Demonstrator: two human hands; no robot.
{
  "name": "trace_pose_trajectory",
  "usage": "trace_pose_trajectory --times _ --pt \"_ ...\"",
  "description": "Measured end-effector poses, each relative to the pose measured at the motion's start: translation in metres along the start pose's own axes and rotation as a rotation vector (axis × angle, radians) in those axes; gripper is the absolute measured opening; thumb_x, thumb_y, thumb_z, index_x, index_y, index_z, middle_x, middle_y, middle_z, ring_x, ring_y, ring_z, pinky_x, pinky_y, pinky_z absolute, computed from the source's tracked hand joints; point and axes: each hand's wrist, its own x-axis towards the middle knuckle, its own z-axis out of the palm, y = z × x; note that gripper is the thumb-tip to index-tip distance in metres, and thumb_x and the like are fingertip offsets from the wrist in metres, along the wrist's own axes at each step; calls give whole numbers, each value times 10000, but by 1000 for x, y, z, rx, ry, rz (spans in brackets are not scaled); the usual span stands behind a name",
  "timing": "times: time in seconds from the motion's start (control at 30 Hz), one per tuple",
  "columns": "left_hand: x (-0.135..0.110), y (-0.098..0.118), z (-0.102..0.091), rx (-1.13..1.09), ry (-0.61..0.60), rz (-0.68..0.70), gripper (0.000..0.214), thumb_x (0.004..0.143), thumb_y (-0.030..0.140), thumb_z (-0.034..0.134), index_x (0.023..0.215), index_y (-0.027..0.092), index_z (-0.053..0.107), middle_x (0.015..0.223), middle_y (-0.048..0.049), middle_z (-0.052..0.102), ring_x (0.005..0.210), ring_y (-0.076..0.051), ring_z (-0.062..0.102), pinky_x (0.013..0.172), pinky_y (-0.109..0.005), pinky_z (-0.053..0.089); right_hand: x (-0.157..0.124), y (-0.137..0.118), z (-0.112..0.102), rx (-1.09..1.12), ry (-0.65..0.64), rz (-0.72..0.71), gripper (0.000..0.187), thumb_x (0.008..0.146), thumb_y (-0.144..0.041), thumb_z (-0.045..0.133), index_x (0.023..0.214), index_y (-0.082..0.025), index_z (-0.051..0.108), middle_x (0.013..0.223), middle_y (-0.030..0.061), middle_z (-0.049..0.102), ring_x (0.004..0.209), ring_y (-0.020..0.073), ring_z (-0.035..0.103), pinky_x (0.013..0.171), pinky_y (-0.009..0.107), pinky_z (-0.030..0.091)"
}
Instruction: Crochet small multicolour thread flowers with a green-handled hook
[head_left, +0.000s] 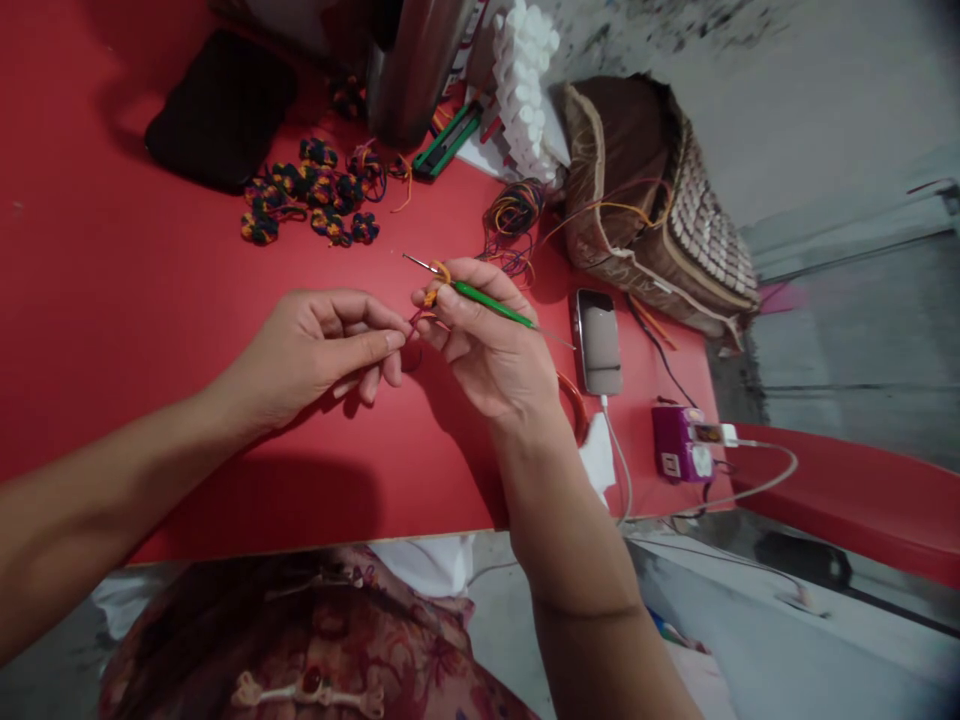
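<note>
A crochet hook [491, 302] with a green handle lies in my right hand [495, 340], gripped between thumb and fingers, its metal tip pointing up and left. Orange yarn [431, 297] loops around the hook's shaft just beside my thumb. From there a dark red and purple strand runs to my left hand [330, 350], where thumb and index finger pinch it. Both hands are close together above the red table. Several small crocheted flowers [322, 187] in orange, navy and maroon lie in a cluster beyond my hands.
A tangled ball of yarn [516, 207] sits beside a brown bag [630, 180]. A green box cutter [448, 140], a metal bottle [416, 75] and a black pouch [223, 110] stand at the back. At right are a phone [598, 340] on its cable and a purple power adapter [677, 443].
</note>
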Motion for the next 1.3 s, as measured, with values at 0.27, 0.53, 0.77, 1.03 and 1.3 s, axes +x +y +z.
trace_pose_trajectory --times 0.27,0.53,0.77,1.03,1.3 --pt "-1 -1 0 47 -6 -42 107 895 150 844 798 158 799 639 -50 768 436 -107 643 363 -144 419 -3 -1 1 -95 19 -60 290 838 -345 990 1035 -296 783 1005 -7 859 989 200 845 870 387 769" --pt "1 -7 1 81 -23 -82 160 946 185 814 792 167 778 655 -57 769 431 -124 633 391 -209 492 -3 3 7 -4 -66 -83 237 861 -306 976 1018 -318 800 981 -29 867 1039 194 879 993 387 757" --pt "5 2 -1 14 166 146 290 780 -6 901 888 216 748 949 30 810 859 -113 757 789 -204 624 -2 -1 7 -42 -68 -15 275 797 -357 1015 965 -340 798 957 -33 891 1032 233 899 946 385 770" --pt "6 -7 -3 -17 -4 37 208 862 186 912 999 202 757 807 6 724 685 -132 689 598 -219 595 -4 -1 11 114 -65 -17 195 827 -223 986 940 -316 856 921 -90 891 922 122 886 914 226 745" --pt "6 -9 -6 140 -47 41 63 891 185 815 876 174 755 739 6 669 623 -107 614 604 -218 559 -6 -3 14 105 -39 -12 216 785 -245 1039 912 -321 883 897 -63 887 923 167 892 915 268 759"
